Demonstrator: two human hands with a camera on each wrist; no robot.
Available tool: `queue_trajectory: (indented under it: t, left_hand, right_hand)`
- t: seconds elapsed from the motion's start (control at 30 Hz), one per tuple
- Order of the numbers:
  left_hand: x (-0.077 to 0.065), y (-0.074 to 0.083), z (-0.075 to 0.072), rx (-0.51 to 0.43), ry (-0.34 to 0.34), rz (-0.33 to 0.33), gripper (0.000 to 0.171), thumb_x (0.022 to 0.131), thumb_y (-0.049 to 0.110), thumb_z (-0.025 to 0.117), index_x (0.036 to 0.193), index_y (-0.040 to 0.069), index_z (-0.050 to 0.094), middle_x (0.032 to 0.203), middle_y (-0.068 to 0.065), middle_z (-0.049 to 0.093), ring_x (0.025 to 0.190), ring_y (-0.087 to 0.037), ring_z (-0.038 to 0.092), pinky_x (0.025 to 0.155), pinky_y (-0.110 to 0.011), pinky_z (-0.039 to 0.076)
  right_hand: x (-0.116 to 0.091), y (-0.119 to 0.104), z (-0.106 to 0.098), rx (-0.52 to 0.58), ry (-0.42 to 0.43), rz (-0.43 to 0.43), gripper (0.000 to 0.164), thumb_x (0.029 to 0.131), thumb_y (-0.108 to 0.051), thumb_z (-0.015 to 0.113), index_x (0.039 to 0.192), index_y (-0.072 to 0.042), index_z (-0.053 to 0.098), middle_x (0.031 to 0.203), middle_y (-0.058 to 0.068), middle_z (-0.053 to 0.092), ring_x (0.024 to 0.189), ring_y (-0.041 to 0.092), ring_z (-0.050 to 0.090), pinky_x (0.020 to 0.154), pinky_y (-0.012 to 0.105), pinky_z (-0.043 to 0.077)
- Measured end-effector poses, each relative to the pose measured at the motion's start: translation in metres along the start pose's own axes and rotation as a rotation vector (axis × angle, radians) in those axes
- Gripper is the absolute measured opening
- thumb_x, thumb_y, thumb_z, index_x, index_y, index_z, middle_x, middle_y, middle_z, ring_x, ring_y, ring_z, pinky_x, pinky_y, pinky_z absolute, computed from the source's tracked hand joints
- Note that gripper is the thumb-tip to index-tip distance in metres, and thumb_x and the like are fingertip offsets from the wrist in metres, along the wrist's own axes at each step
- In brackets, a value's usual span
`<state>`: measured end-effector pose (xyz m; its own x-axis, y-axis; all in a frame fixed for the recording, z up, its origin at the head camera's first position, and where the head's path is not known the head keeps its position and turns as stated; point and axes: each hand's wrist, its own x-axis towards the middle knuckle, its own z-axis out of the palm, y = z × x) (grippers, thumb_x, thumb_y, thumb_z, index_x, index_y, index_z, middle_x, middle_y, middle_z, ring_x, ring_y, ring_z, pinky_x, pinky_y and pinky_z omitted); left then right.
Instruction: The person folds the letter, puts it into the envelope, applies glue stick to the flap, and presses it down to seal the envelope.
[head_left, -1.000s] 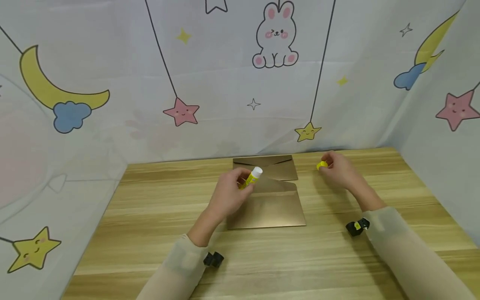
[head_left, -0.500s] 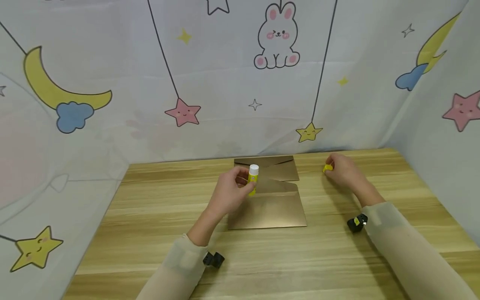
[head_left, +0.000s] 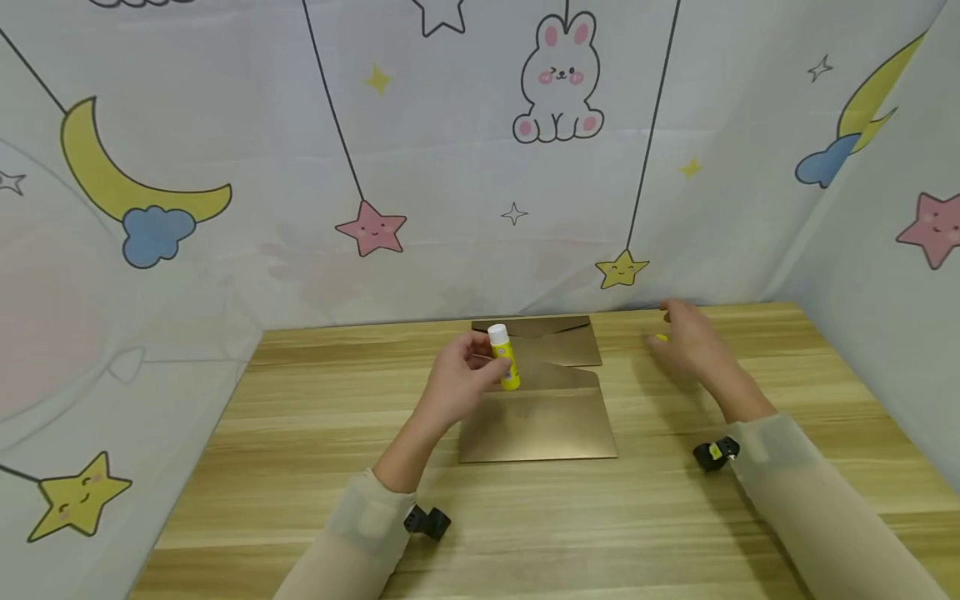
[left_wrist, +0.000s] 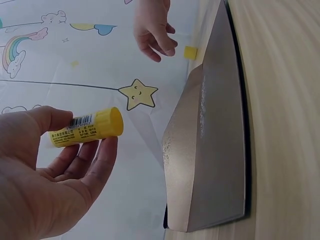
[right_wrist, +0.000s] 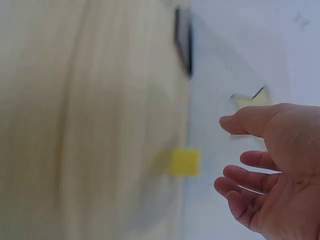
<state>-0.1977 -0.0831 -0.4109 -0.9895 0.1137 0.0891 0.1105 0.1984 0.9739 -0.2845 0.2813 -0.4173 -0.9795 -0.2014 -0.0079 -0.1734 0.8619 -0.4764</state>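
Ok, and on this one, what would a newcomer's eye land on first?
Probably the bright yellow glue stick, held up in the left hand near the middle of the head view. Next, the small yellow cap resting on the table beside the right hand, and the cartoon rabbit printed on the backdrop above.

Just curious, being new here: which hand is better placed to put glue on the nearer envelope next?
Probably the left hand: it holds the glue stick over the nearer envelope, whose flap is open. The right hand is empty, near the yellow cap.
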Motion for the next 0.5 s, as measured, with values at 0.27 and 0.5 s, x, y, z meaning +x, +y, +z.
queue_trajectory:
  t: [0.27, 0.5]
  left_hand:
    - [0.003, 0.001, 0.001, -0.232, 0.051, -0.091, 0.034, 0.096, 0.003, 0.075, 0.124, -0.008, 0.059, 0.116, -0.020, 0.065, 0.102, -0.028, 0.072, 0.086, -0.038, 0.063]
    - [0.004, -0.001, 0.003, -0.399, 0.070, -0.128, 0.035, 0.097, 0.002, 0.072, 0.127, -0.009, 0.056, 0.115, -0.022, 0.066, 0.095, -0.028, 0.074, 0.088, -0.038, 0.063]
  right_hand:
    - [-0.012, -0.056, 0.005, 0.205, -0.006, -0.102, 0.060, 0.106, -0.024, 0.067, 0.154, 0.004, 0.044, 0.141, 0.027, 0.055, 0.123, 0.043, 0.058, 0.096, 0.058, 0.053]
    - [-0.026, -0.095, 0.027, 0.365, 0.012, -0.224, 0.047, 0.104, -0.023, 0.071, 0.143, -0.002, 0.056, 0.131, 0.018, 0.064, 0.114, 0.031, 0.066, 0.087, 0.048, 0.058]
